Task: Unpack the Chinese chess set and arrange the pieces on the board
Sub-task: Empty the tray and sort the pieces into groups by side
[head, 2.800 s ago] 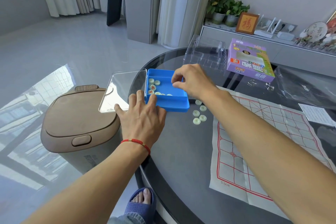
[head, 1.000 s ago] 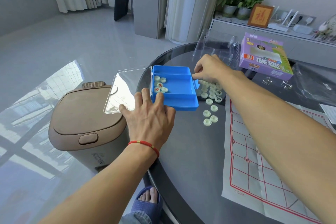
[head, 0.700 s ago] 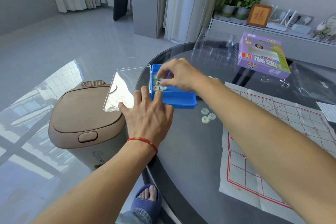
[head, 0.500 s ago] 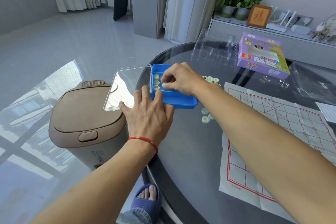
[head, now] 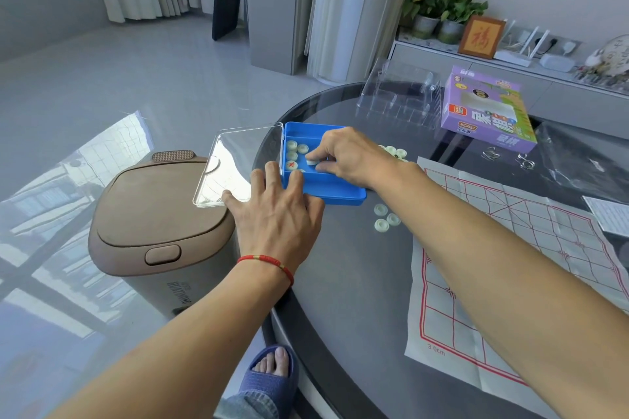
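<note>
A blue plastic case lies open at the left edge of the round dark table, its clear lid folded out over the edge. Several pale green chess pieces remain in its left compartment. My left hand rests flat against the case's near left corner, fingers straight. My right hand reaches into the case and pinches one pale piece. Three loose pieces lie right of the case, and more pieces lie behind my right wrist. The paper board with red lines lies to the right.
A brown lidded bin stands on the floor left of the table. A clear plastic insert and the purple game box sit at the table's far side, metal clips and plastic wrap further right. My sandalled foot is below.
My right hand came back from the pile of pieces right of the case, went into the left compartment and closed on a piece. Fewer pieces lie in the case. My left hand stayed put.
</note>
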Action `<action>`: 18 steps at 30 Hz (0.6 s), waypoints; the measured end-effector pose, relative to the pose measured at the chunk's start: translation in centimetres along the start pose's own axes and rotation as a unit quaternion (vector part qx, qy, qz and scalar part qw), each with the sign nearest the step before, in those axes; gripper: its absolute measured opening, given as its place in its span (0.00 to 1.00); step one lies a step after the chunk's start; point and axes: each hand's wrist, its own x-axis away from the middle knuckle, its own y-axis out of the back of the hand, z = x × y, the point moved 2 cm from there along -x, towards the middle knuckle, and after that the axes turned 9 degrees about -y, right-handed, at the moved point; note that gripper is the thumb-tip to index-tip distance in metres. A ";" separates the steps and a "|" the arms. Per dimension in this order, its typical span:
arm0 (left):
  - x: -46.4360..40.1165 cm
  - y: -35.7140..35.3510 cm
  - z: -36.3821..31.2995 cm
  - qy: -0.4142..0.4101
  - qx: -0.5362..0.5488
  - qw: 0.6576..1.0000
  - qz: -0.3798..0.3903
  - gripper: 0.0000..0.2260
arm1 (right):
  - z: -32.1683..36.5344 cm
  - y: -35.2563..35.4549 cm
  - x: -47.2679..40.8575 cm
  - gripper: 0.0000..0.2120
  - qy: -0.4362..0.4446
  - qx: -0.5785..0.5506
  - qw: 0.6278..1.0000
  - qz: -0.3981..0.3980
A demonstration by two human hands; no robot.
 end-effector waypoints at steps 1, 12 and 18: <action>0.0 0.0 0.0 0.001 -0.001 1.000 0.000 0.12 | 0.0 0.0 -0.1 0.12 0.008 0.009 1.000 0.000; 0.0 0.1 0.0 0.001 -0.004 1.000 0.012 0.13 | -0.3 0.7 0.1 0.06 -0.076 -0.091 0.993 -0.026; -0.1 0.2 0.0 0.008 -0.008 1.000 0.008 0.13 | -3.7 4.9 2.5 0.04 -0.132 -0.151 0.973 -0.109</action>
